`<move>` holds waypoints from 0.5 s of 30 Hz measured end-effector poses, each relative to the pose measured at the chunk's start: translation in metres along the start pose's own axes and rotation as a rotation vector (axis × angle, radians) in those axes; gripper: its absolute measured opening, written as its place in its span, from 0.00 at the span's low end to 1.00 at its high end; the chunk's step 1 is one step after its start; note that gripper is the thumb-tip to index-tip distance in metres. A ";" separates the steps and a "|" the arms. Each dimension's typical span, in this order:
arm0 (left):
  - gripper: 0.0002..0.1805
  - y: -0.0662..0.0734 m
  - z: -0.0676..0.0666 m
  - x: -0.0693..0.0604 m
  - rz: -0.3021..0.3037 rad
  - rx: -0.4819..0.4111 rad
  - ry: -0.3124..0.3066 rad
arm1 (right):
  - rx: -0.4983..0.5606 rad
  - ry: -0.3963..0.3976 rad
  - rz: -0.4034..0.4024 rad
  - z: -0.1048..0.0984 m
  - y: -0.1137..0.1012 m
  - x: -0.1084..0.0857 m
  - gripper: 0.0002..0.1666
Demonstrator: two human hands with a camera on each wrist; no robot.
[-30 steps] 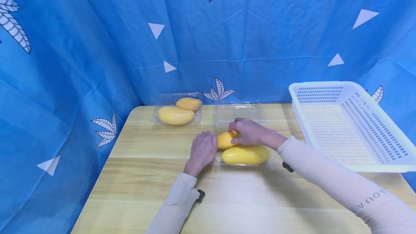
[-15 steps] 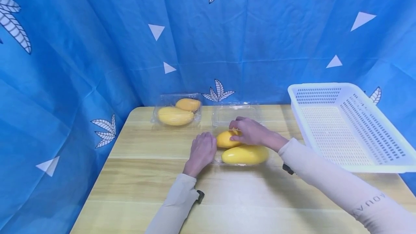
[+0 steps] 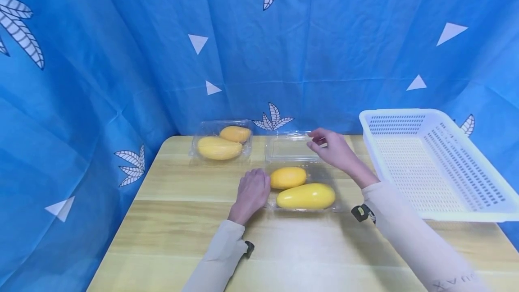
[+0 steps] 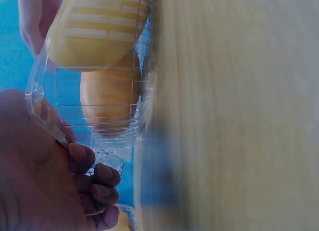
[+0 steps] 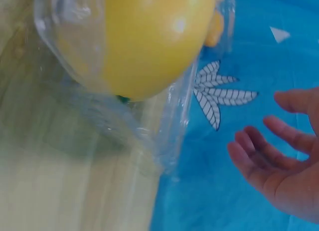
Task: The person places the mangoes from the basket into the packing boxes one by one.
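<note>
A clear plastic clamshell box [image 3: 338, 208] stands open on the table, its see-through lid [image 3: 289, 147] tipped back behind it. Inside lie an orange-yellow, mango-like fruit [image 3: 288, 178] and, in front of that, a longer yellow fruit [image 3: 306, 196]. With curled fingers my left hand [image 3: 252, 191] holds the box's left rim; the left wrist view shows the rim corner [image 4: 61, 136] at the thumb and fingers. My right hand [image 3: 333, 148] hovers by the lid's right side, fingers loosely bent and apart. Nothing is in its grasp in the right wrist view.
A second clear box [image 3: 198, 141] with two similar yellow fruits [image 3: 219, 148] sits at the table's back left. To the right stands a white perforated plastic basket [image 3: 417, 166]. A blue curtain [image 3: 259, 48] hangs directly behind the wooden table [image 3: 178, 220].
The right hand has let go of the smaller orange-yellow fruit, which now lies in the box, and has moved back and right toward the lid. The left hand has stayed at the rim.
</note>
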State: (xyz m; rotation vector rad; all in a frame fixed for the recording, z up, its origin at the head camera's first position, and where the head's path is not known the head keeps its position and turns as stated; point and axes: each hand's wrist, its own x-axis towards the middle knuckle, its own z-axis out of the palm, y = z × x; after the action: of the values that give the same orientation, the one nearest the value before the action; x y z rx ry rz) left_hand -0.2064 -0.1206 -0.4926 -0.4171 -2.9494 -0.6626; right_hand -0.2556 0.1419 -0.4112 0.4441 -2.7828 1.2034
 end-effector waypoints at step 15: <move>0.17 0.003 0.001 0.000 -0.025 0.055 0.011 | 0.106 0.071 0.300 0.001 0.044 -0.021 0.32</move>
State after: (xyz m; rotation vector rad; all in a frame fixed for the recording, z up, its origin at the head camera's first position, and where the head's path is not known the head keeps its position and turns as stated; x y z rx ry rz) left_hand -0.2059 -0.1173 -0.4919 -0.3711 -2.9588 -0.5833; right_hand -0.2484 0.1746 -0.4468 -0.0140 -2.8040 1.3978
